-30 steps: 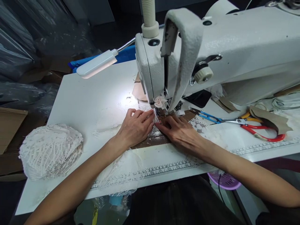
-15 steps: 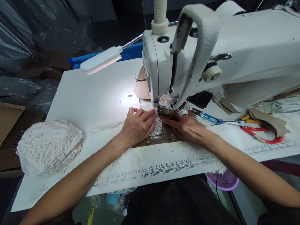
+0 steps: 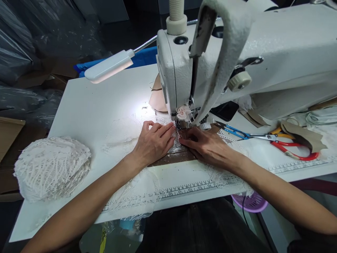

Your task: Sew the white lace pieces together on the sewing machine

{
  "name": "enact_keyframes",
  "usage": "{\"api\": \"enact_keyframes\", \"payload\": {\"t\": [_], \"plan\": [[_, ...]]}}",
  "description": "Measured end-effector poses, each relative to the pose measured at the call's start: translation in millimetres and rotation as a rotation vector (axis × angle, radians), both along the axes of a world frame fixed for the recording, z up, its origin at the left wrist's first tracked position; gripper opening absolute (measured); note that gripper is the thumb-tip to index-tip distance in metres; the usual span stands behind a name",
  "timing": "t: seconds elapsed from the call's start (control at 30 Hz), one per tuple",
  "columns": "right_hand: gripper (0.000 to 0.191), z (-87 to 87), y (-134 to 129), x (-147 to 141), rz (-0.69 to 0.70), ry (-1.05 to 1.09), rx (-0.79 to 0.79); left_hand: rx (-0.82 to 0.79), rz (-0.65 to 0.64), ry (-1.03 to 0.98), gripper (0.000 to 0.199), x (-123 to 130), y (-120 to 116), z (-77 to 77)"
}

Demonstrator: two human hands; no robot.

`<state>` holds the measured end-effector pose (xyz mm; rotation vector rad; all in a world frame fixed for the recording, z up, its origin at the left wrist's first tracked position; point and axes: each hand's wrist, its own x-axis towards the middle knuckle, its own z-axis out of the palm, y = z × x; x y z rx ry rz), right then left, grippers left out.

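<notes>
White lace fabric (image 3: 178, 141) lies under the presser foot of a white sewing machine (image 3: 167, 70). My left hand (image 3: 155, 141) rests on the lace just left of the needle area, its fingers bent together and gripping the cloth. To the right of the foot, my right hand (image 3: 209, 146) pinches the lace edge between thumb and forefinger. Part of that grip is shaded by the machine head. A pale pink fabric rosette (image 3: 183, 112) is attached to the machine head above the foot. Loose lace spreads under both wrists toward the table's front edge.
A thick stack of lace pieces (image 3: 52, 167) sits at the left. Blue-handled snips (image 3: 237, 132) and red-handled scissors (image 3: 295, 149) lie on the right, near a dark phone (image 3: 225, 111). A lamp (image 3: 109, 66) shines from behind. A printed ruler (image 3: 188, 189) runs along the front edge.
The right fingertips have shifted slightly toward me along the lace. My left hand keeps nearly the same place beside the foot. The whole view has moved a little.
</notes>
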<state>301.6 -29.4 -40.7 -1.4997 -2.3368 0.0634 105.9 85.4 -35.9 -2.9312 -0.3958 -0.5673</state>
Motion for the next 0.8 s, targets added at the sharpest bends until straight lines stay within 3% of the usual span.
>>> {"api": "enact_keyframes", "payload": {"t": [0.17,0.37,0.63,0.8], "plan": [[0.031,-0.8,-1,1,-0.012,0.028,-0.033,-0.029,-0.010,-0.025,0.025,0,2,-0.9],[0.042,-3.8,-1,12,-0.037,0.221,-0.109,-0.075,-0.002,-0.019,0.026,1,2,0.7],[0.041,-3.8,-2,4,-0.033,0.067,-0.109,-0.065,0.013,0.007,0.024,1,1,1.8],[0.040,-5.3,-3,1,-0.059,0.092,-0.106,-0.067,0.013,0.016,0.024,-1,1,1.7]]}}
